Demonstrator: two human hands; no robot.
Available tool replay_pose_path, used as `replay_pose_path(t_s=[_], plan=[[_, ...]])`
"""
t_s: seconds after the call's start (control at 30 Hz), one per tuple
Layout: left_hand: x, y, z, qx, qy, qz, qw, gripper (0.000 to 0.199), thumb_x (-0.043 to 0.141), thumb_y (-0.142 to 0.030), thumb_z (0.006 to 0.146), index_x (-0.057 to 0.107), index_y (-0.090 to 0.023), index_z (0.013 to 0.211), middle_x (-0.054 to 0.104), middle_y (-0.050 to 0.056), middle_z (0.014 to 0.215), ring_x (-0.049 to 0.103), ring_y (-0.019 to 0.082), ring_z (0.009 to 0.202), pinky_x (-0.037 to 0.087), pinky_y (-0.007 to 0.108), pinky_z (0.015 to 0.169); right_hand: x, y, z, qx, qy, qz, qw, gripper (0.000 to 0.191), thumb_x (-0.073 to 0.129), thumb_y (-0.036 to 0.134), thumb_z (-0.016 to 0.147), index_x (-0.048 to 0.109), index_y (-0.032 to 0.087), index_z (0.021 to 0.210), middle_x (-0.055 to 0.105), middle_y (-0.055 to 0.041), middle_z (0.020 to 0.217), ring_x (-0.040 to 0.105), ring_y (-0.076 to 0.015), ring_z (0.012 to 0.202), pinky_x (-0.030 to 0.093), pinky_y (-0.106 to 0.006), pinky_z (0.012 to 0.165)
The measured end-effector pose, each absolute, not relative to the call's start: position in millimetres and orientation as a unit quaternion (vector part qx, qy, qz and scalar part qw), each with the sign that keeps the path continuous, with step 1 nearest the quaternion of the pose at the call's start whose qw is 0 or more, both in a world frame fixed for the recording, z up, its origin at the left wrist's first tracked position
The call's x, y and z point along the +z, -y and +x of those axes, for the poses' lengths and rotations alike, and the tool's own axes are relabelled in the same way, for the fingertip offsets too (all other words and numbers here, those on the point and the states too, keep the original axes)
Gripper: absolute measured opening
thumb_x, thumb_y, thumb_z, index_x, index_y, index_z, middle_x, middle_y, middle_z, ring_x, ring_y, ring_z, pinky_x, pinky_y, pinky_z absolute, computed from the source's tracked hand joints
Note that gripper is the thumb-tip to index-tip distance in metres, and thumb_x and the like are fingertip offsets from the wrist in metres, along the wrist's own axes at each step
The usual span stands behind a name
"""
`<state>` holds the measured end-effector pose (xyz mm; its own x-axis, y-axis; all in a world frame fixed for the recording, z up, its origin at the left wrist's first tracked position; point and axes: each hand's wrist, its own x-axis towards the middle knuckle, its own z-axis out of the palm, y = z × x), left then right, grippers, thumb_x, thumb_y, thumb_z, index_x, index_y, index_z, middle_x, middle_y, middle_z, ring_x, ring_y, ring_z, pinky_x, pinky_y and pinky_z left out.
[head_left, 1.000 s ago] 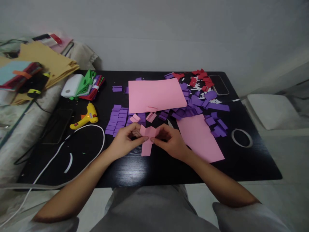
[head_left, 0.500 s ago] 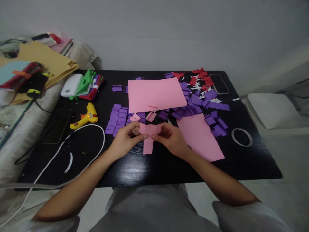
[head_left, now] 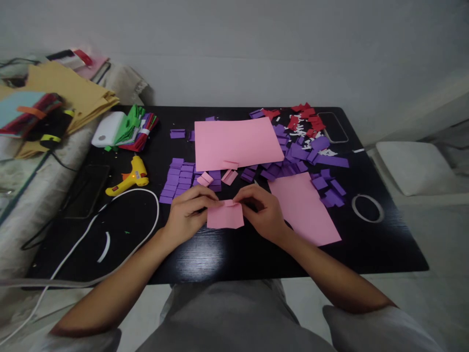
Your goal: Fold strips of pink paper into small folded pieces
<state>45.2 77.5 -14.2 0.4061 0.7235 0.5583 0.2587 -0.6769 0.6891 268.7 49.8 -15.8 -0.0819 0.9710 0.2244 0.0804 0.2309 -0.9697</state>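
Observation:
Between both hands is a small piece of pink paper (head_left: 225, 217), folded along its far edge. My left hand (head_left: 188, 212) pinches its left far corner, thumb hidden beneath or behind it. On the right far corner, my right hand (head_left: 262, 210) grips with curled fingers. Just beyond lie small folded pink pieces (head_left: 229, 176) and a large pink sheet (head_left: 236, 143). Another pink sheet (head_left: 306, 210) lies beside my right wrist, and a blade-like tip shows near the right fingers. Folded purple paper pieces (head_left: 179, 178) lie in rows past my left hand.
A yellow glue gun (head_left: 130, 177) and a looping white cable (head_left: 158, 210) lie at left. Bundled coloured paper (head_left: 134, 129) sits behind them. Purple scraps (head_left: 293, 156) and red scraps (head_left: 307, 117) are heaped at back right, near a tape-like ring (head_left: 367, 208).
The pink paper has turned over in my hands: its narrow tab no longer hangs toward me, and a wide flat face shows instead. My fingers have shifted to its far edge.

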Motion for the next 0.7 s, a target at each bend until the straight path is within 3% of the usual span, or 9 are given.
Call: replay_pose_path(t_s=[0.07,0.2,0.43,0.53,0.7], plan=[[-13.9,-76.1,42.8,0.445,-0.302,0.818,0.203,0.02,0.07,-0.005,0.091,0.079,-0.021,0.098,0.072,0.005,0.099,0.071,0.014,0.089,0.057,0.026,0.076,-14.0,-50.9,268.2,0.502,0.519,-0.466,0.512,0.005,0.076,0.025,0.086,0.072,0.022,0.088,0.071,-0.0016,0.087,0.069,-0.0164,0.082,0.058,-0.03,0.077],[-14.8,-74.2,39.1,0.417,-0.284,0.855,0.122,0.024,0.065,-0.004,0.094,0.078,-0.02,0.105,0.07,0.007,0.102,0.068,0.015,0.09,0.057,0.027,0.076,-13.6,-53.8,267.8,0.69,0.382,-0.446,0.423,0.03,0.079,0.049,0.084,0.072,0.02,0.081,0.068,0.0003,0.078,0.066,-0.0145,0.074,0.058,-0.029,0.072],[-17.3,-74.2,43.8,0.403,-0.279,0.863,0.125,0.025,0.062,-0.004,0.094,0.075,-0.021,0.108,0.069,0.007,0.103,0.068,0.016,0.094,0.056,0.028,0.08,-20.6,-53.3,264.6,0.723,0.326,-0.455,0.404,0.028,0.091,0.043,0.069,0.077,0.02,0.08,0.072,0.0019,0.08,0.063,-0.0111,0.072,0.053,-0.026,0.073],[-16.8,-76.0,48.0,0.433,-0.377,0.787,0.226,0.02,0.064,-0.007,0.092,0.071,-0.019,0.106,0.07,0.005,0.099,0.068,0.016,0.09,0.056,0.028,0.08,-19.6,-54.0,265.6,0.668,0.382,-0.476,0.426,0.026,0.089,0.043,0.072,0.078,0.021,0.081,0.074,0.0009,0.081,0.064,-0.0131,0.076,0.053,-0.029,0.077],[-12.5,-78.7,53.9,0.406,-0.445,0.589,0.539,0.015,0.062,-0.028,0.095,0.072,-0.017,0.094,0.072,0.003,0.087,0.067,0.016,0.079,0.054,0.028,0.072,-18.5,-53.7,266.6,0.594,0.462,-0.488,0.443,0.024,0.085,0.044,0.077,0.077,0.022,0.082,0.075,-0.0009,0.081,0.067,-0.0169,0.078,0.055,-0.033,0.078]])
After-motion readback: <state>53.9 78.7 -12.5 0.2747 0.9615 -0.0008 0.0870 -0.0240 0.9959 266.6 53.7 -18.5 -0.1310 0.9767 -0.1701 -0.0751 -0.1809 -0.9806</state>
